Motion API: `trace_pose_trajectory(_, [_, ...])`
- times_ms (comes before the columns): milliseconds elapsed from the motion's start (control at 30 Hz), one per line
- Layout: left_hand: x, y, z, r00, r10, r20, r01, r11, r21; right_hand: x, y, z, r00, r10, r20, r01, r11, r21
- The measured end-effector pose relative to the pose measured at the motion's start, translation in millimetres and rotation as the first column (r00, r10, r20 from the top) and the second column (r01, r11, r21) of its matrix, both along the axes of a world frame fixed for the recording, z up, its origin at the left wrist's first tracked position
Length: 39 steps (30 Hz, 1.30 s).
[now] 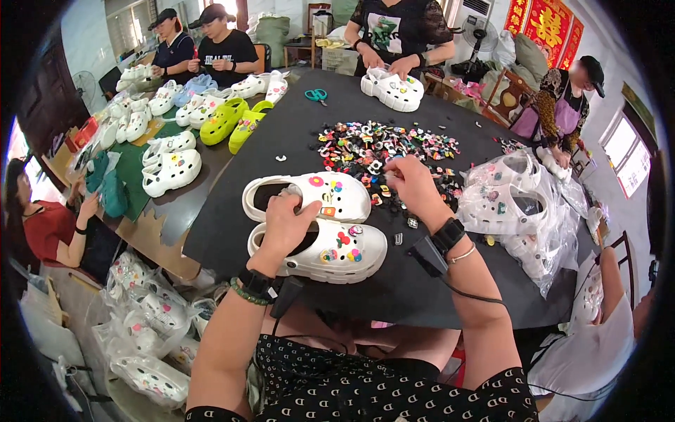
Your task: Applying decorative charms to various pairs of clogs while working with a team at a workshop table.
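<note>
Two white clogs lie side by side before me. On the farther clog [344, 199] are a pink flower, a rainbow-coloured charm and other small charms. The nearer clog [355, 261] carries cherries and more colourful charms. My left hand [283, 219] is closed on the farther clog, its fingers at the foot opening and its wrist over the nearer one. Beside the heap of small shoe charms [394, 144], my right hand [415, 184] has its fingers drawn together at the near edge. Whether a charm is between them is too small to make out.
Clear bags of white clogs [520, 204] lie at the right of the black tabletop [436, 295]. Teal scissors [316, 96] lie at the far side. A co-worker opposite handles a white clog [394, 90]. Lime clogs [223, 121] stand left; bagged clogs [151, 323] fill the lower left.
</note>
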<state>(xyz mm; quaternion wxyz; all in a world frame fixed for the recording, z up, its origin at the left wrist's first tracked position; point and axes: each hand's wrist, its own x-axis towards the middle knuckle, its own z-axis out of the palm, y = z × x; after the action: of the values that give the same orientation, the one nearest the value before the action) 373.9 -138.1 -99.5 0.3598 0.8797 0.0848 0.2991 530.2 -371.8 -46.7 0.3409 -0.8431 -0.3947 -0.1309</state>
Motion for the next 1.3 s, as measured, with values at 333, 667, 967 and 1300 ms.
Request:
trace_pose_trajectory(333, [2.3,-1.9,-2.2,0.999,0.013,0.039,-0.013,1.000,0.021,-34.3,45.2,13.9,0.926,0.300,-0.230,-0.330,0.938,-0.103])
trace_pose_trajectory(667, [3.7,-2.2,0.8,0.999,0.037,-0.013,-0.037,0.999,0.007,-41.0,50.8,7.8,0.902,0.329,-0.280,-0.391,0.898,-0.203])
trace_pose_trajectory(967, [4.1,-2.8,-0.6,0.999,0.035,0.015,-0.035,0.999,0.029,-49.1,50.7,-10.9,0.950,0.294,-0.105,-0.306,0.944,-0.124])
trace_pose_trajectory(1300, [1.5,-4.1,5.8,0.997,0.016,-0.078,-0.014,1.000,0.023,-50.7,58.4,-6.5,0.966,0.227,-0.126,-0.248,0.952,-0.179])
